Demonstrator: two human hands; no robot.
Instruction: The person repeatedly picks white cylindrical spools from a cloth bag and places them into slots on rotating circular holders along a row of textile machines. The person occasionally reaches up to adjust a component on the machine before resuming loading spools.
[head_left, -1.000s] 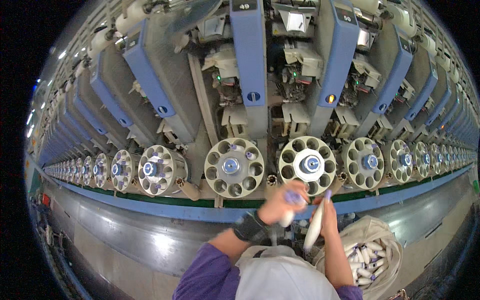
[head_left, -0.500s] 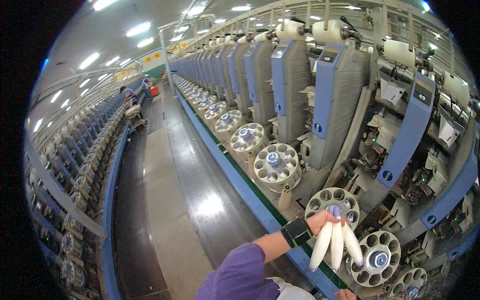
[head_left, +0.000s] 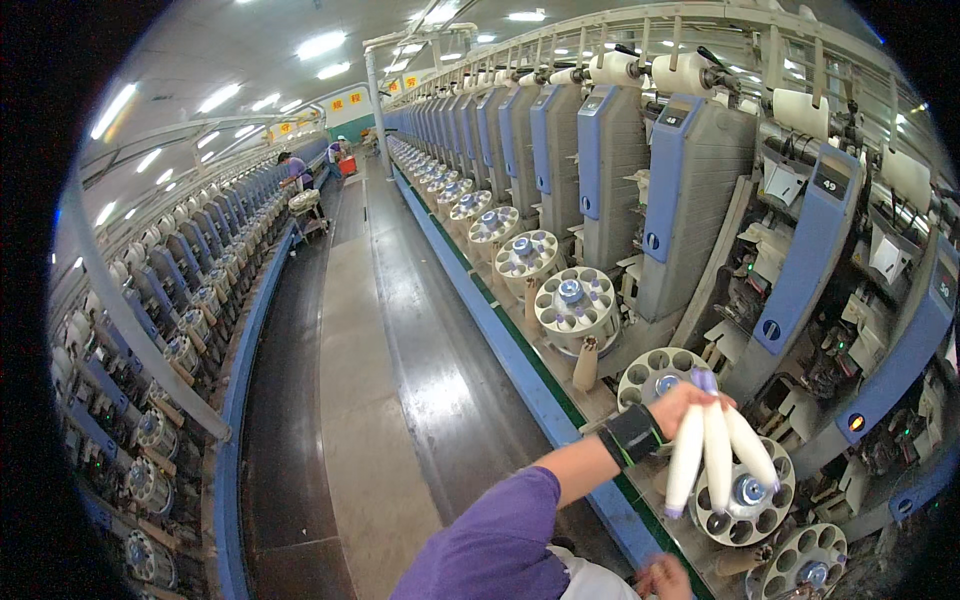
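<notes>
My left hand (head_left: 690, 400) is closed around the purple tube ends of three yarn bobbins (head_left: 716, 455), wound with white yarn. They fan out downward, over a round bobbin magazine (head_left: 785, 505) with a ring of pockets and a blue hub. A black band circles my left wrist. Behind that hand sits another round magazine (head_left: 640, 375), partly hidden by it. At the lower edge is my right hand (head_left: 665, 578), its fingers curled in and slightly blurred. Whatever it may hold is hidden.
A row of grey-and-blue winding units (head_left: 668, 190) runs along my right, white yarn packages (head_left: 685, 75) on top. Farther magazines (head_left: 577, 305) line the blue rail (head_left: 500, 340). A second machine row stands left of the aisle (head_left: 375, 400). A person (head_left: 292, 170) is far down it, beside a cart.
My left hand has moved right and slightly up with the three bobbins, now over the nearer magazine. More of my right hand shows at the lower edge. The view has shifted a little.
</notes>
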